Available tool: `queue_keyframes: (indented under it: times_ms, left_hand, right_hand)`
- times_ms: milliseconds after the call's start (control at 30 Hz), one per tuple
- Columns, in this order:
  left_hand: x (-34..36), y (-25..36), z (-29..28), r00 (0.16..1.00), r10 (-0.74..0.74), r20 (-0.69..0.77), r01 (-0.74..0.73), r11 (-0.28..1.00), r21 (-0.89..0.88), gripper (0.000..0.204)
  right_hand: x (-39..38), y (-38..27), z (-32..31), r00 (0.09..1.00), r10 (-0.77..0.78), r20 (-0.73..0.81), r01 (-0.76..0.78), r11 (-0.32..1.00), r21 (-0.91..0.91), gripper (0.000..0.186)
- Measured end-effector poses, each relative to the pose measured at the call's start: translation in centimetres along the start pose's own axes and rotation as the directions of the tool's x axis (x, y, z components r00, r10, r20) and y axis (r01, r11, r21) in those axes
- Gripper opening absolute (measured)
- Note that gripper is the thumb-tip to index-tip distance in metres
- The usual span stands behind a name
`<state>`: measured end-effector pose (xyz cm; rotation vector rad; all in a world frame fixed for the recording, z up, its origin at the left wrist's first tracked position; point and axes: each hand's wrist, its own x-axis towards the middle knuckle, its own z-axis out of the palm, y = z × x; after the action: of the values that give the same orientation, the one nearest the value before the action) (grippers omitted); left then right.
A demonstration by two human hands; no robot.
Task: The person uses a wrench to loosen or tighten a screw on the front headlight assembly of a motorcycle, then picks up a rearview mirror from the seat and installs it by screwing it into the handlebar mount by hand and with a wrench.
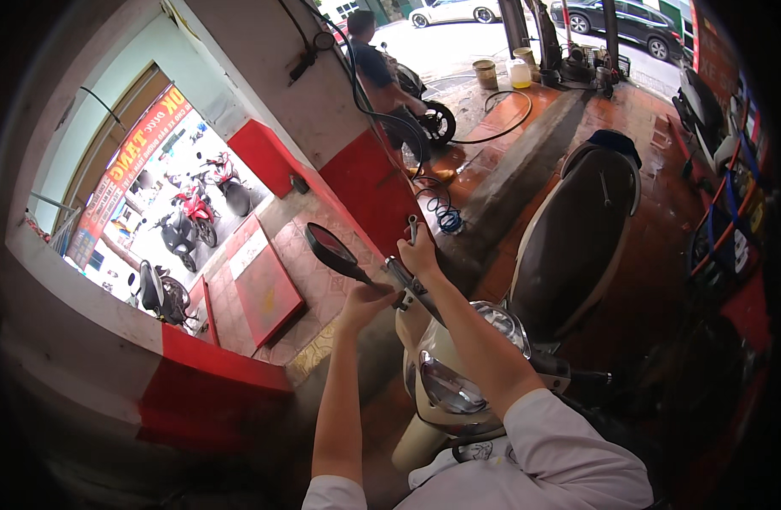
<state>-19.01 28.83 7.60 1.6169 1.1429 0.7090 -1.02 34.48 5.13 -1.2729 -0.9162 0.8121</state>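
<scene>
A cream scooter stands in front of me, its headlight glass and handlebar close to my body. My left hand is closed round the lower stem of a round black mirror, beside the handlebar. Just beyond the handlebar grip, my right hand is closed on a metal wrench, whose rounded end sticks up out of the fist. The wrench's lower part is hidden by my fingers. On the scooter's dark seat lies another slim metal tool.
A red-and-white wall rises left of the handlebar. Beyond it, a person is beside a motorbike. A coiled blue hose hangs near the wall; buckets stand farther off. A rack is at the right.
</scene>
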Motion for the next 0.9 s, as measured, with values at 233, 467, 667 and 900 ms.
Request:
queue_keyframes:
  times_ms: [233,467,667,900]
  left_hand:
    - [-0.6,-3.4,1.8,0.995,0.091,-0.047,-0.091,0.996,0.005,0.029]
    - [0.3,-5.8,2.7,0.981,0.122,-0.149,-0.130,0.990,-0.046,0.025]
    - [-1.9,-6.7,4.2,0.929,0.166,-0.332,-0.190,0.981,-0.041,0.026]
    - [-10.3,-2.3,15.8,0.788,0.385,-0.481,-0.391,0.916,0.092,0.029]
  right_hand:
    - [-0.3,0.5,0.9,0.999,-0.037,0.003,0.037,0.999,-0.028,0.031]
    - [-0.5,-1.6,0.2,0.996,-0.084,-0.007,0.084,0.996,0.041,0.030]
    - [-9.7,-8.1,-2.9,0.981,-0.122,0.153,0.073,0.954,0.291,0.017]
    - [-30.0,-7.7,-17.2,0.903,-0.066,0.425,0.118,0.988,-0.097,0.016]
